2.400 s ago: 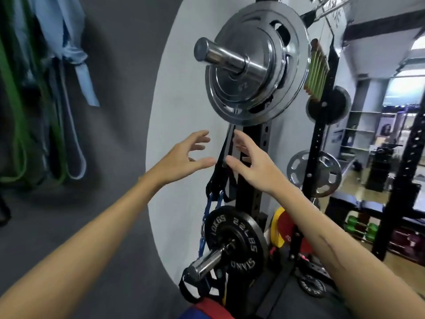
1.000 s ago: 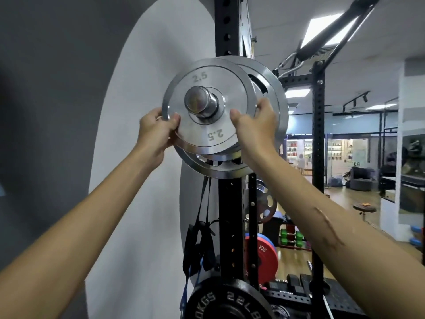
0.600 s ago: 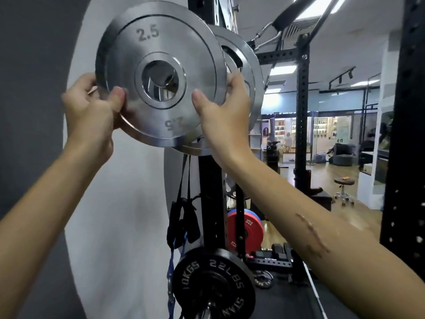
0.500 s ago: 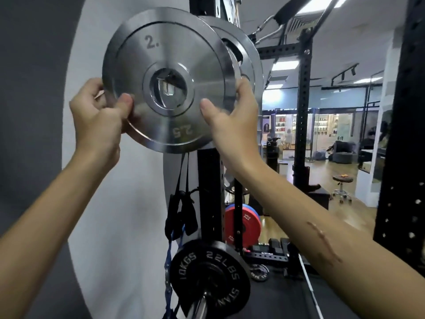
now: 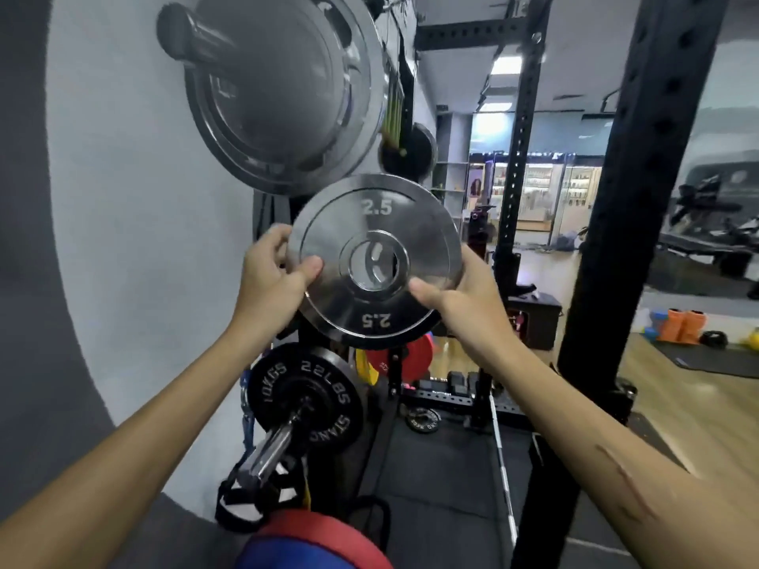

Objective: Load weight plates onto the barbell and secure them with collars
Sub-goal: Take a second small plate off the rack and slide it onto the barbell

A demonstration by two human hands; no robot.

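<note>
A chrome 2.5 plate point(image 5: 371, 236) hangs in front of me, held upright at its two sides. My left hand point(image 5: 271, 277) grips its left rim and my right hand point(image 5: 464, 297) grips its lower right rim. Above it, a larger chrome plate point(image 5: 287, 104) stays on a steel storage peg point(image 5: 189, 34) of the rack. Below my left hand a black 10 kg / 22 lb plate point(image 5: 308, 398) sits on a chrome sleeve point(image 5: 269, 453) that points toward me. No collar is in view.
A black rack upright point(image 5: 640, 190) stands close on the right and another point(image 5: 515, 149) farther back. Red and yellow plates point(image 5: 406, 359) lean behind the rack. A small black plate point(image 5: 423, 418) lies on the dark floor mat. A grey-white wall is at the left.
Both hands have slid the 2.5 plate off the upper peg and brought it down and to the right, to chest height. The larger chrome plate stayed on the peg.
</note>
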